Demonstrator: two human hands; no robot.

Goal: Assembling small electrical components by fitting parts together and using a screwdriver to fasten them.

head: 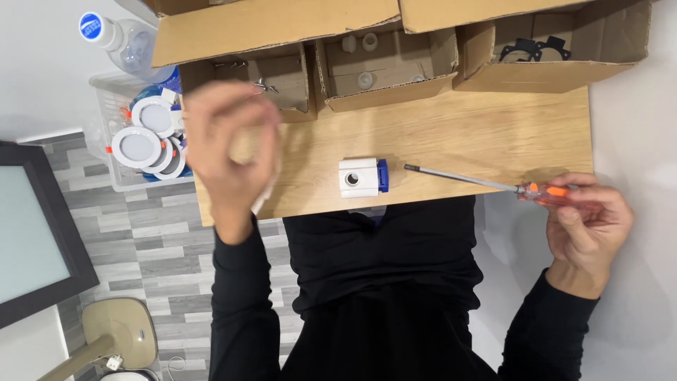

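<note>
1. Wooden table (pixel 458 134) carried a white and blue block (pixel 362 177) near its front edge.
2. Right hand (pixel 589 226) gripped a screwdriver (pixel 486 183) by its orange handle, off the table's corner; a careless swing risked knocking the block off.
3. Left hand (pixel 229 144) was raised and blurred; whether it held anything could not be told.

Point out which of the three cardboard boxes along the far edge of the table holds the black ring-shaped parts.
The cardboard box at the right end: black ring-shaped parts lie inside it. The middle box holds small white pieces, and the left box small metal bits.
</note>
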